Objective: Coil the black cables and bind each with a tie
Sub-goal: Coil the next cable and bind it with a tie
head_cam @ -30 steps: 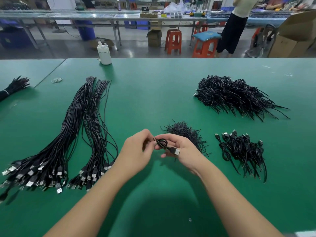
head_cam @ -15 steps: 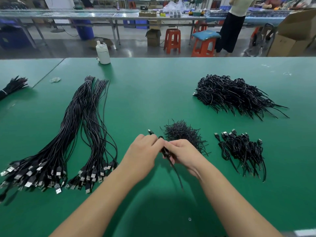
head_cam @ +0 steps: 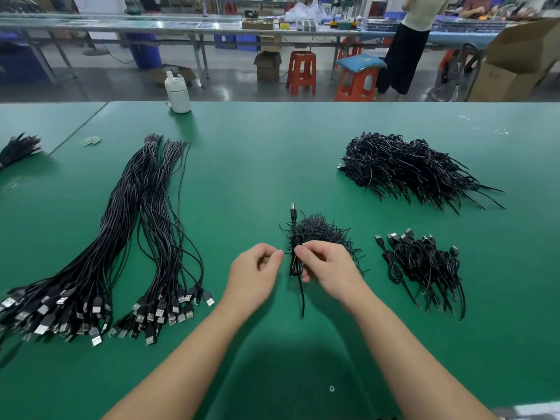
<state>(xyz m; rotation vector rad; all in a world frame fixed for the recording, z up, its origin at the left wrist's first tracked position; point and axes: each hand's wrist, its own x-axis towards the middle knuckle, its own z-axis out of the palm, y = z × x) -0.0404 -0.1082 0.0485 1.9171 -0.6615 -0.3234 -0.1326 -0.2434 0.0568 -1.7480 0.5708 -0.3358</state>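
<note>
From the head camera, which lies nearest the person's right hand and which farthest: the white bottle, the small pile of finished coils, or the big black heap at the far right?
Measured from the right hand:
1. Small pile of finished coils, just to its right on the near part of the table.
2. Big black heap, farther back on the right.
3. White bottle, at the table's far edge, to the left.

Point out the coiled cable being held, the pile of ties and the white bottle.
coiled cable (head_cam: 295, 262), head view, on the looped bundle gripped by the right hand (head_cam: 325, 265).
pile of ties (head_cam: 318, 230), head view, on the middle of the heap.
white bottle (head_cam: 178, 95), head view, on its body.
</note>
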